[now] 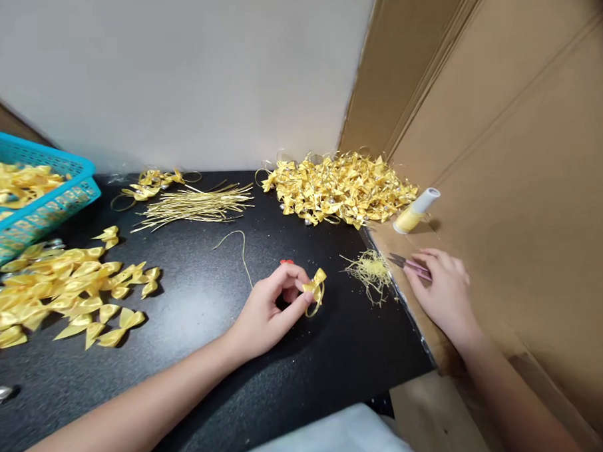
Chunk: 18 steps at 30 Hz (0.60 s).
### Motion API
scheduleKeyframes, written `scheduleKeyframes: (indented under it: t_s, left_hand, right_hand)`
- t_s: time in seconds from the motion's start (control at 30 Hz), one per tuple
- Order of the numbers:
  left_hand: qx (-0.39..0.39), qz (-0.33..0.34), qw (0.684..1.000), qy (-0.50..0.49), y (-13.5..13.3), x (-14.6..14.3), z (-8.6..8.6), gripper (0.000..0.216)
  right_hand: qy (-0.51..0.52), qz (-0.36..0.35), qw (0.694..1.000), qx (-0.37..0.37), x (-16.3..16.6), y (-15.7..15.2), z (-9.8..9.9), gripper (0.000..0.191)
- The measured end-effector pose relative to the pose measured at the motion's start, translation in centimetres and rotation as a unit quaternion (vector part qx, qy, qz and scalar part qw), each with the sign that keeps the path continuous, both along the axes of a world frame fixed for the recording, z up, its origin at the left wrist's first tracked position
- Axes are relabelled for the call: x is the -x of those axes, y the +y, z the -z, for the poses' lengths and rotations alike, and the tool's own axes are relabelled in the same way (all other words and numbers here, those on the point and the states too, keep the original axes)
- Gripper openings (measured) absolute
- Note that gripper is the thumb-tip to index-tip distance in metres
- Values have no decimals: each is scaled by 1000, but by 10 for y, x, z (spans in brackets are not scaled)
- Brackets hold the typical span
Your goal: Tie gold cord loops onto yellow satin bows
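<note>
My left hand (272, 312) pinches a small yellow ribbon bow (318, 277) between thumb and fingers, above the black tabletop. A gold cord loop (315, 308) hangs from the bow. Behind those fingers a bit of something red (286, 261) shows, too covered to name. A loose gold thread (245, 255) curls on the table beyond the wrist. At the right edge, my right hand (444, 293) is closed on pink-handled thread snips (419, 269), their dark tips pointing left. Just left of the tips lies a tangle of yellow thread scraps (371, 273).
A heap of finished-looking bows (340, 187) lies against the back wall, beside a thread spool (415, 211) on cardboard. Gold cord lengths (195, 205) lie at the back. More loose bows (74, 282) spread at left below a blue basket (79, 166). Cardboard (539, 175) walls the right side.
</note>
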<state>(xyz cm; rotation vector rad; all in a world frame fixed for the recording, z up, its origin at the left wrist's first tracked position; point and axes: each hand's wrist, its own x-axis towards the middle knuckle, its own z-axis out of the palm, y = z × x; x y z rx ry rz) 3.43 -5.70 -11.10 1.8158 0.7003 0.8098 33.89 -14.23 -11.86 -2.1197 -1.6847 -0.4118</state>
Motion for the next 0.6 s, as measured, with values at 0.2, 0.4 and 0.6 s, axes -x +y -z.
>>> scheduleKeyframes:
  t_s: [0.2, 0.4, 0.6]
  left_hand:
    - [-137, -18, 990, 38, -2, -1, 1, 4]
    - [-166, -3, 986, 29, -1, 4, 4, 3]
    - [-126, 37, 991, 21, 1, 5, 2, 4]
  right_hand:
    - [38, -338, 940, 30, 78, 30, -36, 20]
    - [-3, -477, 879, 11, 111, 61, -28, 19]
    - [150, -490, 858, 46, 107, 64, -14, 11]
